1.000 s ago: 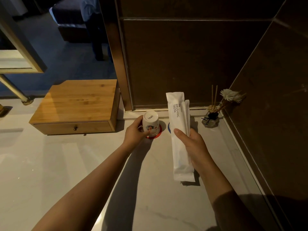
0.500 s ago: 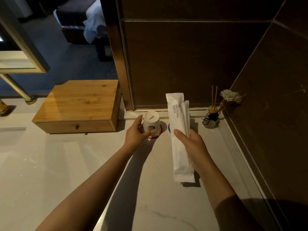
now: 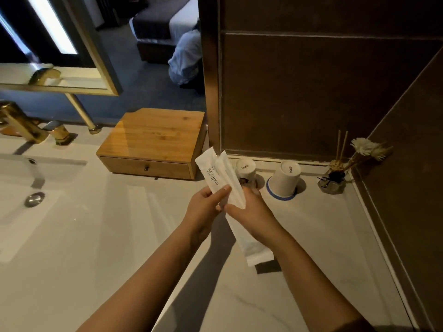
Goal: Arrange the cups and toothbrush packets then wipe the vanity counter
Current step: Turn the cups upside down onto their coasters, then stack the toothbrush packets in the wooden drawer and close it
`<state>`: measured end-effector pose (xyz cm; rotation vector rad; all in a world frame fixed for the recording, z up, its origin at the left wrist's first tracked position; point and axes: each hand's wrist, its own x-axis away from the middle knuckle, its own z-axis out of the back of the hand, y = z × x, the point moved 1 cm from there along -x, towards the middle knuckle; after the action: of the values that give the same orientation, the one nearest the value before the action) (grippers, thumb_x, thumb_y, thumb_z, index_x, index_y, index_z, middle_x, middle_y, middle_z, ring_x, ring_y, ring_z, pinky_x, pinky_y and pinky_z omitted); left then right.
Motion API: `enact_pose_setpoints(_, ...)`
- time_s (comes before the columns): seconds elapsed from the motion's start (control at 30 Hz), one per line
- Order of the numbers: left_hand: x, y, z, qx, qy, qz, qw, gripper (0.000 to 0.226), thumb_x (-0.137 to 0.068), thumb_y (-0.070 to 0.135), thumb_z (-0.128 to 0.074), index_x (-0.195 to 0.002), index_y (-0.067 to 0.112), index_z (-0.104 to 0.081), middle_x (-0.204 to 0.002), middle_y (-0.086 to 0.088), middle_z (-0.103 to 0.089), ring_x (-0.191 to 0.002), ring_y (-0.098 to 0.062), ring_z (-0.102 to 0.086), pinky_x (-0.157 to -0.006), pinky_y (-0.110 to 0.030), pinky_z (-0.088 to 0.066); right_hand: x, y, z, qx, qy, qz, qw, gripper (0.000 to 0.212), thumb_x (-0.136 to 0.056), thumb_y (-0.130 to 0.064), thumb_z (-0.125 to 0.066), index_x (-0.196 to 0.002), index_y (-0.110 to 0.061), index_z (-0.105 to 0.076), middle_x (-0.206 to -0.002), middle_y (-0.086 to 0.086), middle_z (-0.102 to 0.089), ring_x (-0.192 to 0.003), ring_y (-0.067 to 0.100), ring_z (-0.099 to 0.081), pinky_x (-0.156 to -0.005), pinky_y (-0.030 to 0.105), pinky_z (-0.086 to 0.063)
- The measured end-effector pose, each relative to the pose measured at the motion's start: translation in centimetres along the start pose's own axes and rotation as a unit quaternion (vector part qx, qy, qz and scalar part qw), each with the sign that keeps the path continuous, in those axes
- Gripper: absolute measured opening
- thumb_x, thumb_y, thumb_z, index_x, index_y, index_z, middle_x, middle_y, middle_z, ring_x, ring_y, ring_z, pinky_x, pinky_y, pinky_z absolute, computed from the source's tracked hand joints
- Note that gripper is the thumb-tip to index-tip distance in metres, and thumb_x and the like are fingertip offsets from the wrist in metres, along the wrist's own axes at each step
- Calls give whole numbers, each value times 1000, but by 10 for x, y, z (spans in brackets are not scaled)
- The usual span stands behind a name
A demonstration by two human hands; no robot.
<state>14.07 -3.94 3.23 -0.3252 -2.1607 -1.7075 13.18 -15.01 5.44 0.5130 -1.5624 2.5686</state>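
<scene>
both hands closed on the toothbrush packets (image 3: 217, 178) over the counter (image 3: 119, 236), left hand (image 3: 203, 209) pinching one, right hand (image 3: 251, 212) gripping the other, far cup (image 3: 244, 168) half hidden behind them, right cup (image 3: 286, 179) upside down

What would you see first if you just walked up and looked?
First, the two hands in the middle, left hand and right hand, holding white toothbrush packets together above the pale counter. Behind them two white cups stand upside down by the dark wall, with a wooden drawer box to their left.
</scene>
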Motion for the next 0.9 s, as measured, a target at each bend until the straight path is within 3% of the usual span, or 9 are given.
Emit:
enact_pose_setpoints(0.17, 4, 6, 24, 84, 46, 16, 995, 12, -88, 11, -58, -98, 16, -62, -105, -5, -65, -96, -24, -64, -81, -39, -56, -5, -8, -14, 6, -67, 44, 997, 60, -89, -24, -59, -142, -21, -30, -145, 8, -40, -130, 27, -43, -107, 44, -39)
enact_pose_setpoints(0.27, 6, 7, 38, 135, 78, 35, 987, 17, -87, 12, -59, -103, 19, -56, -113, -8, -61, -105, -31, -61, -80, -41, -56, -8, -13, -23, -21, -47, 32, 998, 54, -84, -28, -66, -131, -26, -40, -128, 3, -56, -113, 24, -58, -95, 49, -51)
enact_pose_setpoints(0.4, 8, 9, 54, 181, 86, 52, 978, 29, -87, 15, -60, -113, 22, -50, -111, -8, -58, -103, -30, -59, -82, -45, -54, -15, -22, -41, -27, -31, 41, 998, 40, -81, -24, -70, -115, -23, -49, -114, -1, -60, -106, 22, -61, -92, 46, -53)
enact_pose_setpoints(0.6, 8, 17, 114, 204, 121, 63, 969, 47, -82, 7, -64, -120, 26, -43, -120, -11, -54, -109, -35, -57, -83, -48, -55, -25, -50, -102, -9, -53, 60, 997, 40, -79, -22, -71, -116, -21, -57, -117, 3, -62, -104, 22, -62, -90, 50, -54)
enact_pose_setpoints(0.7, 10, 15, 120, 207, 143, 59, 966, 39, -83, 5, -63, -113, 25, -46, -114, -9, -58, -112, -33, -56, -92, -51, -51, -27, -51, -113, 14, -50, 72, 996, 41, -81, -26, -70, -119, -21, -58, -118, 4, -59, -104, 23, -61, -90, 49, -54)
enact_pose_setpoints(0.8, 11, 18, 140, 220, 169, 53, 959, 26, -84, 3, -61, -95, 24, -51, -98, -5, -62, -103, -30, -61, -93, -50, -50, -33, -56, -135, 32, -71, 75, 994, 41, -84, -34, -64, -123, -27, -56, -119, 2, -55, -103, 22, -60, -88, 48, -55)
enact_pose_setpoints(0.9, 10, 20, 173, 215, 205, 54, 953, 31, -82, 4, -63, -106, 21, -51, -99, -5, -63, -92, -26, -63, -80, -42, -55, -43, -66, -159, -8, -113, 46, 993, 40, -88, -39, -56, -126, -26, -56, -124, 1, -58, -108, 22, -59, -91, 47, -54)
